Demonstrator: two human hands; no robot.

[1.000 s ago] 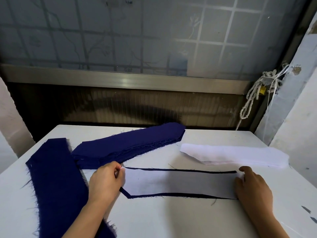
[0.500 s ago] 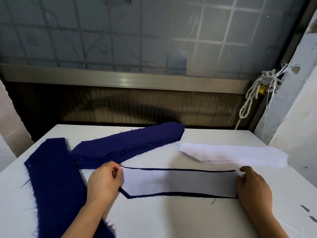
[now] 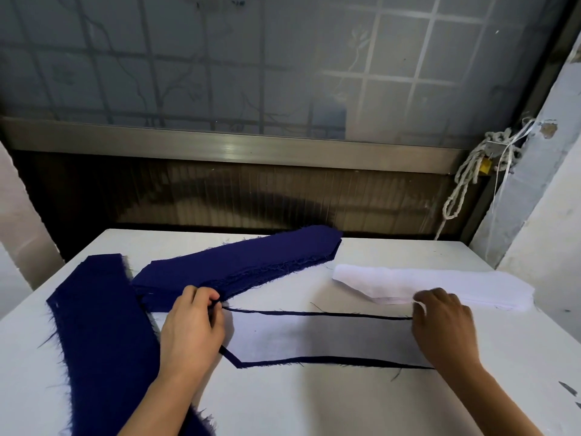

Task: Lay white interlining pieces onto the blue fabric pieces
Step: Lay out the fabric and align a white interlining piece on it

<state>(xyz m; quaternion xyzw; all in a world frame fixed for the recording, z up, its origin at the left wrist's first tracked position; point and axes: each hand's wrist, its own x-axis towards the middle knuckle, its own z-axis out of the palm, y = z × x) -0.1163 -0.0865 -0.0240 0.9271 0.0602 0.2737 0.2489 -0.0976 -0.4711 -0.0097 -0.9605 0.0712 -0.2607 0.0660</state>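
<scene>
A white interlining piece lies on a blue fabric piece mid-bench, with only thin blue edges showing. The left hand still pinches its left tip with curled fingers. The right hand, resting at the right end a moment ago, now pinches a raised white corner there. Behind lie a white interlining stack and a blue stack.
</scene>
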